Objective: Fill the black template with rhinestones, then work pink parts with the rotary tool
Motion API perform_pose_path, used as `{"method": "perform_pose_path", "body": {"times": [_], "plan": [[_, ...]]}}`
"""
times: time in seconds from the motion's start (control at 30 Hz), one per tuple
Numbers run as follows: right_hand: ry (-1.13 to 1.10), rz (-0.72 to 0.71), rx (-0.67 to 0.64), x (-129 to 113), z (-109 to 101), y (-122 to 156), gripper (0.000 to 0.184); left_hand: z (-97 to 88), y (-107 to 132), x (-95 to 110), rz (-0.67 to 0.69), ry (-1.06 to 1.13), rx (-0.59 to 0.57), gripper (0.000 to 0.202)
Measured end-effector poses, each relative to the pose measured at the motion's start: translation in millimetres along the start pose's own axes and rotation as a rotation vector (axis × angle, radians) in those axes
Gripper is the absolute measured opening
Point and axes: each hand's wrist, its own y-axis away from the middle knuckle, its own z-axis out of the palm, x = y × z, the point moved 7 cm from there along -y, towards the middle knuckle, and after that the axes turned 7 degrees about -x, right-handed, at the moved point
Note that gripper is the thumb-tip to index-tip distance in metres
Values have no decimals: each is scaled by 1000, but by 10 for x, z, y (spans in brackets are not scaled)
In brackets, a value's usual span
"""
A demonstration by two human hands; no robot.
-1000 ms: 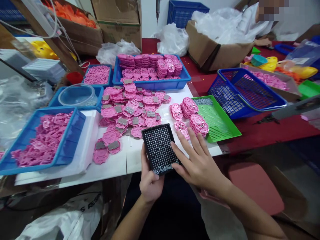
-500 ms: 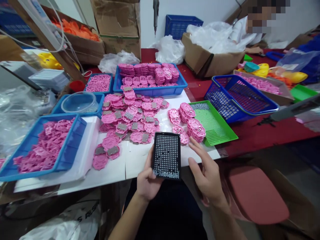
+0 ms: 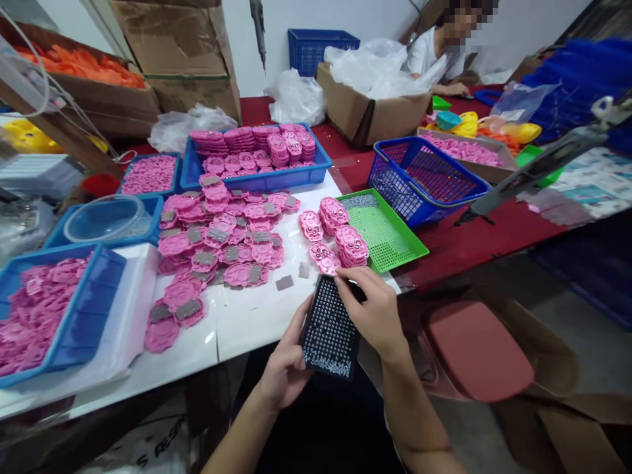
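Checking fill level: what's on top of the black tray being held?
The black tray carries rows of small silvery pieces, heaped loosely at its near edge. The right hand covers its far right corner; the left hand grips the left edge.

pink parts point(image 3: 217, 237) crowd the table; bare strip point(image 3: 247, 316) near its edge.

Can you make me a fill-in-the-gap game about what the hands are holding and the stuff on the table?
1. The left hand and the right hand both hold a black ____ dotted with tiny silver bits.
2. The loose plastic pieces heaped on the white table are coloured ____.
3. The flat mesh tray beside the stacked pieces is ____.
4. The blue basket stands on a ____ cloth.

Missing words: tray; pink; green; red
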Motion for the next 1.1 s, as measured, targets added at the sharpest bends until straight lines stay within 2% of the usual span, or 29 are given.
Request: {"method": "perform_pose_path", "body": {"times": [0.13,0.37,0.57,0.8,0.9,1.0,1.1], "plan": [[58,-19,-70,10,28,51,19,5,2,-69,2,-13,10,96],[-58,21,-80,8,-32,98,28,-5,41,-72,17,-21,16,97],[-88,52,-65,10,7,74,20,10,50,-71,33,-19,15,99],[-243,-3,-245,-45,5,76,35,-51,1,-116,114,4,16,102],[-216,-28,-104,-75,-87,91,37,-64,-30,-134,163,12,29,107],[-31,-163,80,-188,-186,172,45,-58,-42,-138,194,7,52,111],[101,-255,77,-259,-189,281,53,-36,-42,-114,236,26,76,110]]}}
